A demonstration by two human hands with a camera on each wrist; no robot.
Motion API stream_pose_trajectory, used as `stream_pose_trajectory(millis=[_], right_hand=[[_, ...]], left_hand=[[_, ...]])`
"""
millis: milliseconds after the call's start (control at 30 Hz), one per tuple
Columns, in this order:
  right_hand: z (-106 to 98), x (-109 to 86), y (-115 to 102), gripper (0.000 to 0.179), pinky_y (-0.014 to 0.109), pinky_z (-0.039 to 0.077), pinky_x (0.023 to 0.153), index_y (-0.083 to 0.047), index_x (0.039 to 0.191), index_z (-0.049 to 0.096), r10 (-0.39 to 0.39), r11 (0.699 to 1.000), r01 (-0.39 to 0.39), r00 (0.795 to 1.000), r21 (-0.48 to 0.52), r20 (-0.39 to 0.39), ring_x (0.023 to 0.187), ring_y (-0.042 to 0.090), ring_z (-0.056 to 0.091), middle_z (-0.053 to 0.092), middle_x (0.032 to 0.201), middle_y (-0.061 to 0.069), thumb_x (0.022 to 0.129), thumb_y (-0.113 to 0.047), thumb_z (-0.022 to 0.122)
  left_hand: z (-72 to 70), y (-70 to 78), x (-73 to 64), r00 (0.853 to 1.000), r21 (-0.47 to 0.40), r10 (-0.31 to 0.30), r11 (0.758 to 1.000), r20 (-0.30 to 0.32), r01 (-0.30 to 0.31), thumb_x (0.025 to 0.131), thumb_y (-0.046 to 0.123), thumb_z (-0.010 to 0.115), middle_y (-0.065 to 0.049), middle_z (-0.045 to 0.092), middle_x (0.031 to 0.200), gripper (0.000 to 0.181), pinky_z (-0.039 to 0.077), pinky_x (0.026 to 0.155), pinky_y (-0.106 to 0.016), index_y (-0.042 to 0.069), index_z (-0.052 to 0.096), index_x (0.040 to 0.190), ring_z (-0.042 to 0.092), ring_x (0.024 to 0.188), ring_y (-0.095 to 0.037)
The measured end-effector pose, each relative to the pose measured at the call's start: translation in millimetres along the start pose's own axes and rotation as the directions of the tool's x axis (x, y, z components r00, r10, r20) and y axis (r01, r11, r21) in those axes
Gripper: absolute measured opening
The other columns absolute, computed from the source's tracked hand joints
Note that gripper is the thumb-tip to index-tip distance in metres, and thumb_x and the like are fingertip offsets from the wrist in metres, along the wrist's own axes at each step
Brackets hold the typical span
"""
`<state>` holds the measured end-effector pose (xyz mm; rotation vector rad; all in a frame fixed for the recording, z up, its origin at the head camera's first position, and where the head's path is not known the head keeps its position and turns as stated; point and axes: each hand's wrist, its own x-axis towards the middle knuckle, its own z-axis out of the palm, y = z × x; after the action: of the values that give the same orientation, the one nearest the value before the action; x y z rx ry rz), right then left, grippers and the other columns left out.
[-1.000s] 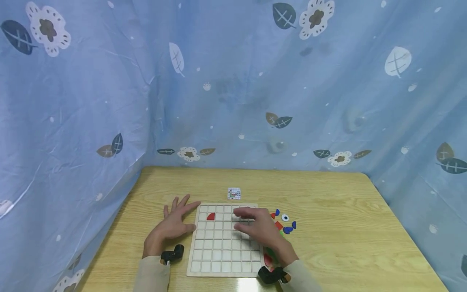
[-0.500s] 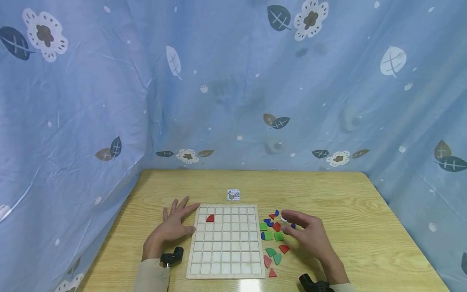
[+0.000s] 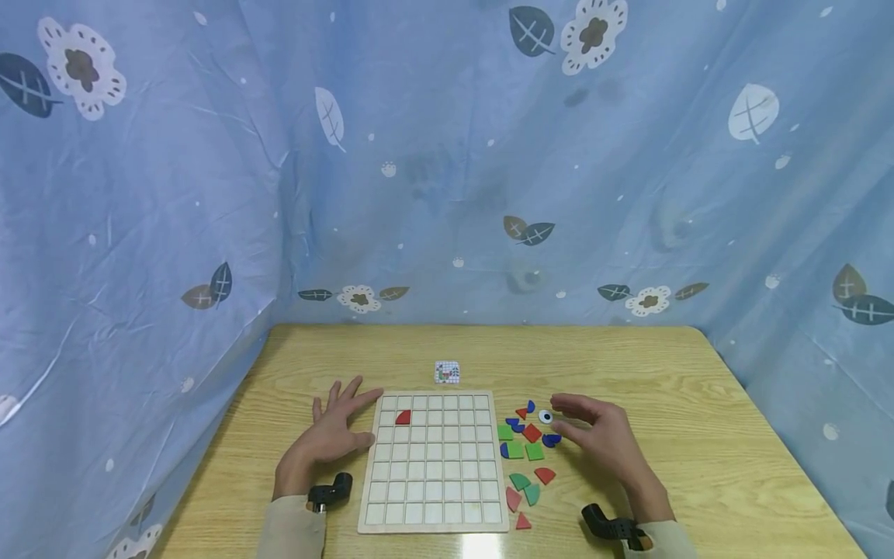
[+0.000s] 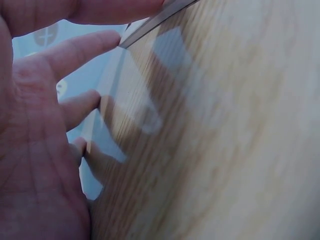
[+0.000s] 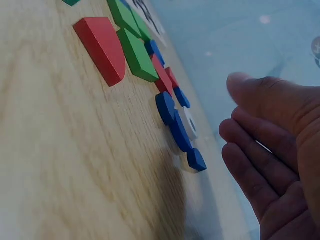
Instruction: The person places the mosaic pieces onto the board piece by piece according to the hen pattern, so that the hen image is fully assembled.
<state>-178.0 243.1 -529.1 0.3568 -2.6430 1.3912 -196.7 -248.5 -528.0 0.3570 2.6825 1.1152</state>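
Observation:
A pale gridded wooden board lies on the table, with one red quarter-circle piece in an upper-left square. My left hand is spread at the board's left side, thumb and index finger touching its edge. To the right of the loose pieces hovers my right hand, fingers loosely bent and apart. Nearest to it are a white eye-like disc and small blue pieces. The right wrist view shows nothing between the thumb and fingers of my right hand.
Green squares, a red square, dark green quarter-circles and several other red and blue pieces lie right of the board. Behind the board is a small printed pattern card. A blue patterned curtain borders the wooden table.
My right hand has moved from above the board to the right, past the loose pieces, and drawn slightly away from the eye-like disc. The left hand stays at the board's edge.

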Motion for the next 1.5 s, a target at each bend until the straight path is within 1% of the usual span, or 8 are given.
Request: stream_pose_trajectory(millis=[200, 433, 600, 733, 867, 967, 1167, 1500], right_hand=[[7.5, 9.1, 3.8, 0.044, 0.032, 0.066, 0.094, -0.005, 0.135, 0.076, -0.002, 1.0, 0.002, 1.0, -0.027, 0.001, 0.113, 0.031, 0.08, 0.082, 0.125, 0.013, 0.093, -0.01, 0.087], [17.5, 17.0, 5.2, 0.04, 0.035, 0.065, 0.096, -0.009, 0.133, 0.077, 0.066, 0.997, -0.064, 0.997, -0.031, 0.049, 0.111, 0.025, 0.08, 0.082, 0.124, 0.008, 0.094, -0.009, 0.085], [20.5, 19.3, 4.4, 0.037, 0.042, 0.066, 0.095, -0.012, 0.13, 0.079, 0.034, 0.994, -0.028, 0.998, -0.102, 0.057, 0.108, 0.023, 0.081, 0.082, 0.12, 0.005, 0.094, -0.003, 0.083], [19.8, 17.7, 5.6, 0.04, 0.047, 0.065, 0.097, -0.011, 0.13, 0.079, 0.004, 0.988, 0.0, 1.0, -0.156, 0.028, 0.113, 0.027, 0.08, 0.082, 0.123, 0.006, 0.092, 0.003, 0.08], [17.9, 13.9, 6.2, 0.041, 0.052, 0.063, 0.099, -0.009, 0.13, 0.079, 0.019, 0.982, -0.024, 0.999, -0.185, -0.028, 0.115, 0.029, 0.08, 0.082, 0.124, 0.007, 0.091, -0.003, 0.085], [17.8, 13.0, 5.3, 0.039, 0.053, 0.063, 0.1, -0.008, 0.129, 0.08, 0.035, 0.984, -0.043, 0.998, -0.175, -0.05, 0.113, 0.028, 0.08, 0.083, 0.121, 0.007, 0.091, -0.008, 0.088], [20.8, 14.1, 4.1, 0.036, 0.051, 0.063, 0.099, -0.008, 0.128, 0.08, 0.028, 0.987, -0.034, 0.999, -0.156, -0.04, 0.115, 0.029, 0.079, 0.083, 0.122, 0.006, 0.092, 0.001, 0.081], [22.4, 10.8, 5.7, 0.037, 0.05, 0.064, 0.098, -0.008, 0.129, 0.079, 0.013, 0.984, -0.024, 0.998, -0.175, -0.062, 0.115, 0.029, 0.08, 0.083, 0.122, 0.006, 0.093, 0.0, 0.081]], left_hand=[[0.7, -0.8, -0.1, 1.0, -0.002, -0.004, 1.0, -0.004, 0.004, 0.088, 0.011, 0.08, -0.026, 0.011, 0.183, 0.082, -0.022, 0.12, -0.082, 0.017, 0.052, 0.165, -0.015, 0.166, -0.058], [-0.6, -1.1, -0.6, 1.0, -0.01, 0.01, 1.0, 0.004, -0.009, 0.089, 0.011, 0.08, -0.027, 0.01, 0.182, 0.082, -0.023, 0.119, -0.082, 0.016, 0.051, 0.165, -0.015, 0.165, -0.059], [-1.0, -2.0, -0.8, 1.0, -0.008, 0.012, 1.0, 0.006, -0.012, 0.089, 0.011, 0.08, -0.027, 0.009, 0.182, 0.082, -0.023, 0.119, -0.083, 0.015, 0.05, 0.166, -0.016, 0.165, -0.059], [-0.4, -2.2, -0.4, 1.0, -0.001, 0.011, 1.0, 0.002, -0.011, 0.089, 0.012, 0.08, -0.027, 0.01, 0.182, 0.082, -0.023, 0.119, -0.083, 0.015, 0.05, 0.166, -0.015, 0.165, -0.059], [-0.2, -1.5, 0.1, 1.0, -0.002, 0.011, 1.0, 0.003, -0.011, 0.089, 0.012, 0.08, -0.028, 0.01, 0.182, 0.082, -0.023, 0.119, -0.083, 0.015, 0.05, 0.165, -0.015, 0.165, -0.059], [-0.3, -1.0, 0.2, 1.0, -0.008, 0.008, 1.0, 0.002, -0.008, 0.089, 0.012, 0.08, -0.028, 0.01, 0.182, 0.082, -0.023, 0.119, -0.082, 0.014, 0.05, 0.165, -0.016, 0.165, -0.059], [0.0, -1.5, -0.5, 1.0, -0.014, 0.004, 1.0, 0.008, -0.004, 0.089, 0.013, 0.08, -0.026, 0.009, 0.183, 0.083, -0.024, 0.119, -0.081, 0.015, 0.05, 0.166, -0.017, 0.165, -0.058], [-0.6, -0.5, -2.0, 1.0, -0.01, 0.003, 1.0, 0.01, -0.003, 0.09, 0.013, 0.079, -0.026, 0.008, 0.183, 0.082, -0.025, 0.12, -0.081, 0.015, 0.049, 0.166, -0.017, 0.165, -0.058]])
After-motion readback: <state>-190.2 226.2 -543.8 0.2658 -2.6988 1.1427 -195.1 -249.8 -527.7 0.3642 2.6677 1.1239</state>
